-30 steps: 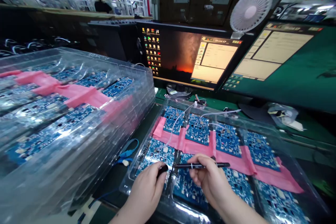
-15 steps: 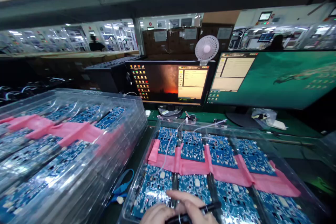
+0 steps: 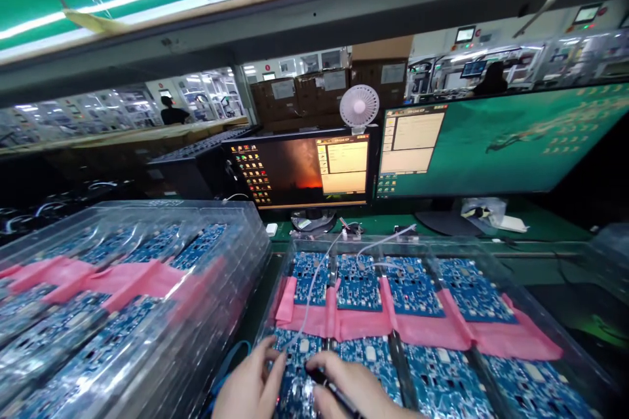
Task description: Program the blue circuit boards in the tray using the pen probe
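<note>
Blue circuit boards [image 3: 405, 285] lie in a clear plastic tray [image 3: 496, 255], with a strip of pink material [image 3: 432, 329] across the middle. My left hand [image 3: 253, 380] is over the front-left board [image 3: 301, 357], its fingers apart and nothing seen between them. Just to its right, my right hand [image 3: 351, 386] holds a black pen-like tool [image 3: 335, 391] between thumb and fingers, its end above the same board. A thin white cable [image 3: 314, 285] runs over the left boards. The lower parts of both hands are cut off by the frame.
A tall stack of clear trays [image 3: 230, 281] with boards stands at the left. Behind are two monitors [image 3: 297, 173] [image 3: 506, 144], a small white fan [image 3: 359, 107] and cartons [image 3: 322, 95]. People [image 3: 173, 111] are in the far background.
My left hand has moved left, away from my right hand, and its fingers have spread. The black tool now points up and left over the front-left board. The view has tilted up slightly.
</note>
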A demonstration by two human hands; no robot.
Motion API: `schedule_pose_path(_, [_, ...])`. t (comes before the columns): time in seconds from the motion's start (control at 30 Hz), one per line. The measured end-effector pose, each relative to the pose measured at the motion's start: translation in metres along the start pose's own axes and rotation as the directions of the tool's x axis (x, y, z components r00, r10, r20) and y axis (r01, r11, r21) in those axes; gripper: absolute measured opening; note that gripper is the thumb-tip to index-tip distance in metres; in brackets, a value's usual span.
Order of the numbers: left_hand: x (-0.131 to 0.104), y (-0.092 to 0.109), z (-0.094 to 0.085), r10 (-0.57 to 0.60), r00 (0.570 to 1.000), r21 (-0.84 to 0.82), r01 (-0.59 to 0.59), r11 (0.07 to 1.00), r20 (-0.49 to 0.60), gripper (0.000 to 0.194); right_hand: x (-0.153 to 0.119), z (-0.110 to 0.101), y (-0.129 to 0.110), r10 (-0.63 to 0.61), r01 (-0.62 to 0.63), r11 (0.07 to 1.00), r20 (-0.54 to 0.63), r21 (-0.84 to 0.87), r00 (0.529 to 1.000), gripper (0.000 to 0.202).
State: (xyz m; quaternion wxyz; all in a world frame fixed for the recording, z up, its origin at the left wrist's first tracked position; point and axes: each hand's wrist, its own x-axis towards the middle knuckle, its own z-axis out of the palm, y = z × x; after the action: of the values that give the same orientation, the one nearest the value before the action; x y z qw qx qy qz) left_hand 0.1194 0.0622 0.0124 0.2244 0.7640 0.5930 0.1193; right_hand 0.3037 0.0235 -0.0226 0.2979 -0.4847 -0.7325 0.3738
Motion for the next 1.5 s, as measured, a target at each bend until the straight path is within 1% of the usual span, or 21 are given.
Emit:
schedule_pose_path(0.03, [0.007,-0.002,-0.002,-0.061,0.998,0.134,0.062,0.989,-0.012,0.034,0.007,0.005,0.003,-0.051,0.057,0.98,0.039,-0.188,0.998,0.034])
schedule_pose_path(0.07, [0.013,-0.002,-0.003,-0.098,0.995,0.255,0.095,0.962,-0.003,0.032,0.013,0.011,0.005,-0.12,0.149,0.919,0.102,-0.364,0.988,0.028])
schedule_pose_path(0.1, [0.017,-0.001,-0.003,-0.113,0.993,0.348,0.098,0.932,0.023,0.031,0.019,0.018,0.008,-0.181,0.246,0.836,0.177,-0.49,0.967,0.02])
schedule_pose_path(0.13, [0.021,0.001,-0.002,-0.12,0.991,0.413,0.086,0.907,0.055,0.031,0.023,0.025,0.01,-0.219,0.324,0.758,0.248,-0.565,0.944,0.012])
schedule_pose_path(0.17, [0.024,0.004,0.0,-0.124,0.988,0.458,0.071,0.886,0.087,0.03,0.027,0.031,0.012,-0.24,0.374,0.696,0.292,-0.613,0.926,0.009])
schedule_pose_path(0.2, [0.026,0.006,0.003,-0.129,0.986,0.49,0.059,0.87,0.11,0.029,0.03,0.037,0.015,-0.246,0.397,0.654,0.316,-0.644,0.916,0.01])
schedule_pose_path(0.27, [0.031,0.009,0.01,-0.127,0.983,0.52,0.04,0.853,0.132,0.029,0.032,0.046,0.02,-0.232,0.408,0.608,0.339,-0.681,0.912,0.013])
schedule_pose_path(0.33, [0.036,0.009,0.017,-0.119,0.983,0.523,0.028,0.852,0.142,0.028,0.032,0.05,0.026,-0.235,0.416,0.587,0.346,-0.694,0.908,0.013])
schedule_pose_path(0.47, [0.042,0.005,0.027,-0.138,0.978,0.524,0.038,0.851,0.154,0.027,0.032,0.051,0.034,-0.268,0.419,0.593,0.322,-0.688,0.908,0.016])
schedule_pose_path(0.6, [0.042,0.004,0.031,-0.174,0.975,0.529,0.075,0.845,0.139,0.024,0.032,0.051,0.038,-0.282,0.438,0.596,0.335,-0.673,0.899,0.016])
schedule_pose_path(0.7, [0.04,0.006,0.03,-0.188,0.972,0.532,0.085,0.842,0.142,0.025,0.031,0.05,0.037,-0.259,0.433,0.6,0.348,-0.673,0.901,0.015])
schedule_pose_path(0.8, [0.038,0.009,0.029,-0.178,0.974,0.534,0.075,0.842,0.142,0.029,0.031,0.047,0.034,-0.226,0.426,0.608,0.368,-0.67,0.902,0.014])
schedule_pose_path(0.87, [0.036,0.011,0.028,-0.168,0.975,0.534,0.066,0.843,0.143,0.03,0.031,0.044,0.032,-0.222,0.441,0.604,0.392,-0.664,0.893,0.013])
schedule_pose_path(0.97, [0.035,0.013,0.027,-0.163,0.975,0.529,0.062,0.846,0.148,0.03,0.031,0.04,0.03,-0.224,0.463,0.606,0.42,-0.646,0.879,0.023])
schedule_pose_path(1.13, [0.034,0.012,0.028,-0.173,0.977,0.506,0.087,0.858,0.127,0.026,0.028,0.041,0.031,-0.266,0.454,0.629,0.375,-0.631,0.888,0.04])
schedule_pose_path(1.23, [0.033,0.01,0.026,-0.184,0.979,0.481,0.118,0.869,0.091,0.025,0.027,0.041,0.029,-0.25,0.447,0.633,0.38,-0.633,0.891,0.041])
schedule_pose_path(1.33, [0.036,0.015,0.017,-0.15,0.988,0.459,0.113,0.881,0.046,0.022,0.027,0.031,0.021,-0.223,0.442,0.648,0.401,-0.62,0.889,0.041])
schedule_pose_path(1.4, [0.047,0.021,0.007,-0.08,0.997,0.446,0.07,0.892,0.003,0.021,0.029,0.017,0.013,-0.258,0.429,0.692,0.356,-0.581,0.898,0.038])
schedule_pose_path(1.47, [0.068,0.028,-0.002,0.006,0.999,0.441,0.016,0.897,-0.05,0.022,0.031,-0.001,0.006,-0.3,0.378,0.761,0.231,-0.527,0.926,0.032])
schedule_pose_path(1.5, [0.081,0.031,-0.005,0.04,0.996,0.441,-0.002,0.897,-0.076,0.023,0.032,-0.009,0.004,-0.297,0.335,0.797,0.157,-0.503,0.942,0.031])
